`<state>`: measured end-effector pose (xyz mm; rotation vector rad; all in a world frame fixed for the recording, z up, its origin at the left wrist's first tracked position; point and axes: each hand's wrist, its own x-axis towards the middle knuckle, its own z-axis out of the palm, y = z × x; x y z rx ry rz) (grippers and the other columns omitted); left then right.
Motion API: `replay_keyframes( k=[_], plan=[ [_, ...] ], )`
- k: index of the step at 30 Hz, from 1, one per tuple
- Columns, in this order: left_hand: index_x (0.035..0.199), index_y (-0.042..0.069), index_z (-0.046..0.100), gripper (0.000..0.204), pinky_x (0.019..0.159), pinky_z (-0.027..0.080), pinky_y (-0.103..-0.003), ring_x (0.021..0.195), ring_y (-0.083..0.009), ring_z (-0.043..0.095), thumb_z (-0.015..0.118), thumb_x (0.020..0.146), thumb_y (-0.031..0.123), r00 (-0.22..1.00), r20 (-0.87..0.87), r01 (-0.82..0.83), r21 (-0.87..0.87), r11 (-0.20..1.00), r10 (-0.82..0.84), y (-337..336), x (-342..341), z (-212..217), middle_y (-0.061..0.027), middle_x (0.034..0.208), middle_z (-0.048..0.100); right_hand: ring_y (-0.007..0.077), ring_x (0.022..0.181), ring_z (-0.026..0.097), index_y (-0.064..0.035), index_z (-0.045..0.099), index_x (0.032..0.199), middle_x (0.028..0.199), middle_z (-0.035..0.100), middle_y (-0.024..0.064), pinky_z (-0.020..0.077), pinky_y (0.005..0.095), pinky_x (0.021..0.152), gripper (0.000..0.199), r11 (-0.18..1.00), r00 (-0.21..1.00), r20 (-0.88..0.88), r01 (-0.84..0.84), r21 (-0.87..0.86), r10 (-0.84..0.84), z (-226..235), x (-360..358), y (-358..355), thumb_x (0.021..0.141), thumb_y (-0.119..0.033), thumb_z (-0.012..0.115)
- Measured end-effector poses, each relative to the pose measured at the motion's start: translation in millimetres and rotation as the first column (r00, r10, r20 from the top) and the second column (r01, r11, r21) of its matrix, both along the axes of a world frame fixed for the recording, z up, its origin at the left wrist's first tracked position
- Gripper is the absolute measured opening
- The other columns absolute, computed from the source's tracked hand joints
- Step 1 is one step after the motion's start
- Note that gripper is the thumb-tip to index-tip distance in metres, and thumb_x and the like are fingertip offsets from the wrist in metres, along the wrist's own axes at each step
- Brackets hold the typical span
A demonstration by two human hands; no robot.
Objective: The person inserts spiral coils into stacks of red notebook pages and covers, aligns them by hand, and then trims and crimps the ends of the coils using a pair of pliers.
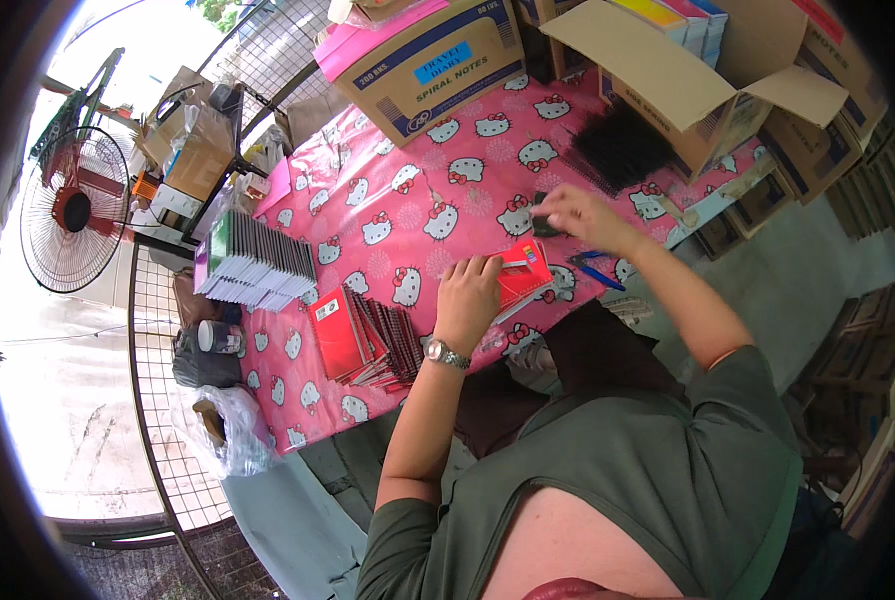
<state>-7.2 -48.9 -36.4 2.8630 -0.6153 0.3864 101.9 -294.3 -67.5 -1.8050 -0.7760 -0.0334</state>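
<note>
My left hand (468, 298), with a watch on its wrist, grips the near-left part of a red notebook (524, 275) at the table's front edge. White pages show under its cover. Just beyond it, my right hand (580, 216) is raised over the table with its fingers bent together; whatever they may pinch is too small to tell. A small dark item (543, 222) lies below those fingers. Blue-handled pliers (598, 270) rest to the right of the notebook. Several red spiral notebooks (340, 338) are piled left of my left hand.
A heap of black spiral coils (623, 148) lies far right, by an open carton (658, 75) holding colourful notebooks. Another stack of notebooks (258, 262) stands at the left edge of the pink tablecloth (378, 255). A closed carton (433, 70) sits at the back; a fan (76, 210) stands far left.
</note>
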Motion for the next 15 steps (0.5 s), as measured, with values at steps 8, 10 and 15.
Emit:
replay_keyframes(
  k=[8,10,15],
  plan=[
    [0.100,0.006,0.058,0.019,0.098,0.040,-0.046,0.094,-0.0305,0.059,0.061,0.089,0.020,0.993,0.077,-0.081,-0.154,0.985,0.093,-8,-1,-14,-0.0114,0.092,0.063,0.0159,0.081,0.062,-0.0097,0.075,0.102,0.092,0.061,0.0043,0.0503,0.0297,0.071,0.019,0.999,1.000,-0.025,-0.008,0.031,0.009,2,-42,15,0.084,-0.004,0.072],
    [0.102,0.005,0.059,0.020,0.098,0.039,-0.046,0.095,-0.0317,0.059,0.061,0.089,0.020,0.994,0.059,-0.083,-0.168,0.982,0.094,-8,-3,-14,-0.0125,0.094,0.063,0.0172,0.080,0.061,-0.0099,0.075,0.101,0.091,0.061,0.0047,0.0493,0.0303,0.070,0.020,0.999,0.995,0.084,0.050,-0.017,-0.049,4,-44,16,0.082,-0.002,0.071],
    [0.103,0.005,0.059,0.021,0.100,0.038,-0.047,0.096,-0.0328,0.059,0.062,0.090,0.020,0.992,0.071,-0.094,-0.176,0.980,0.108,-8,-1,-17,-0.0132,0.095,0.064,0.0202,0.085,0.059,-0.0089,0.071,0.103,0.092,0.057,0.0062,0.0475,0.0317,0.072,0.024,1.000,1.000,-0.021,0.010,0.016,-0.010,4,-52,21,0.082,0.002,0.068]
  ],
)
